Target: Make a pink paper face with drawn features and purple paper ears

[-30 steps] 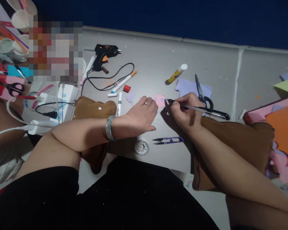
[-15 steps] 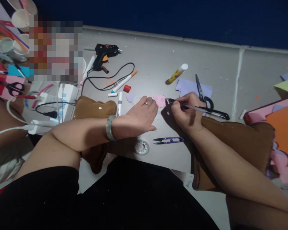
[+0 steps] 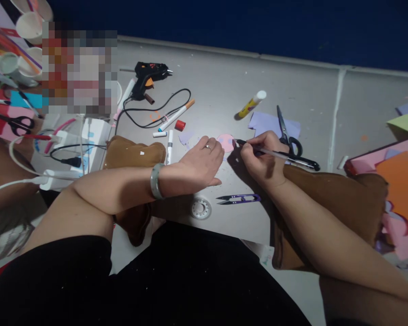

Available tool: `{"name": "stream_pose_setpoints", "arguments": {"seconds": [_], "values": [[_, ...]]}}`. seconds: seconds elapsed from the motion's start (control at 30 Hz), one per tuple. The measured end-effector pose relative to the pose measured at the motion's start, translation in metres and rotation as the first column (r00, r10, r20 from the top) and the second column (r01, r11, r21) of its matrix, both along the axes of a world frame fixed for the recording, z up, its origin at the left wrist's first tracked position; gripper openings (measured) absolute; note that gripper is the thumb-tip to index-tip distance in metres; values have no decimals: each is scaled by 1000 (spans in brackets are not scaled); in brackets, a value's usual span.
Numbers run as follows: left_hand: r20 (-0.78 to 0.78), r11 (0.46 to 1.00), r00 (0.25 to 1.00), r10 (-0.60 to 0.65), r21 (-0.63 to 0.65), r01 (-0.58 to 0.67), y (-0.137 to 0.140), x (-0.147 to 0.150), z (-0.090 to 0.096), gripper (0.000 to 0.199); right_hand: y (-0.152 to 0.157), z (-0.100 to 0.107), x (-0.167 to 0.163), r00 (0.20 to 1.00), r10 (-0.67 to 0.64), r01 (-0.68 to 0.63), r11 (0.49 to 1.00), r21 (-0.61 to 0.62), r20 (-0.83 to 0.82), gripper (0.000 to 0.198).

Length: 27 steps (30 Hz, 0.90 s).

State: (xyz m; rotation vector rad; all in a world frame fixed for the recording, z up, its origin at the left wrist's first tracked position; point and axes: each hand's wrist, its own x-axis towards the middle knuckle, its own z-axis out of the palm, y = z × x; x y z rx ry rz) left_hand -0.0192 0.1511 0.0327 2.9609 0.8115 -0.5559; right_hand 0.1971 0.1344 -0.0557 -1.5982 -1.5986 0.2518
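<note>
A small round pink paper piece (image 3: 226, 143) with bluish spots lies on the table between my hands. My left hand (image 3: 204, 164) rests flat, its fingertips at the left edge of that piece. In my right hand (image 3: 267, 158) is a black pen (image 3: 289, 157), gripped like a writing tool, with its tip at the right edge of the pink piece. Purple thread snips (image 3: 240, 198) and a white bobbin-like disc (image 3: 201, 208) lie nearer my body. Beyond my right hand, purple paper (image 3: 263, 123) lies under black scissors (image 3: 285, 129).
A yellow glue stick (image 3: 250, 105) stands beyond the paper. A black glue gun (image 3: 148, 79) lies with its cable at the back left, near several markers (image 3: 177, 115). Brown cushions (image 3: 336, 203) lie under both arms. Coloured paper sheets (image 3: 403, 185) are at the right, and a power strip (image 3: 91, 140) at the left.
My right hand has shifted very slightly left with the pen, whose back end has moved left and a little down. My left hand and the pink piece stay put.
</note>
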Motion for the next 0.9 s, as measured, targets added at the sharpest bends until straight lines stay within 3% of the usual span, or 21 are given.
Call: {"name": "stream_pose_setpoints", "arguments": {"seconds": [0.3, 0.53, 0.7, 0.9], "values": [[-27, 1000, 1000, -3, -22, 2, 1, 2, 4, 81, 0, -4, 3, 1000, -25, 25, 1000, -6, 17, 9], [-18, 1000, 1000, -5, -14, 5, 2, 0, -2, 83, -4, -11, 14, 997, -28, 37, 991, 130, -67, 21], [6, 1000, 1000, 9, -13, -9, 3, 0, -6, 82, -5, -11, 15, 998, -7, 14, 994, 112, -60, 25], [-12, 999, 1000, 18, -38, -18, 4, 2, 1, 80, -3, -14, 13, 985, 18, -6, 998, 69, -169, 16]]}}
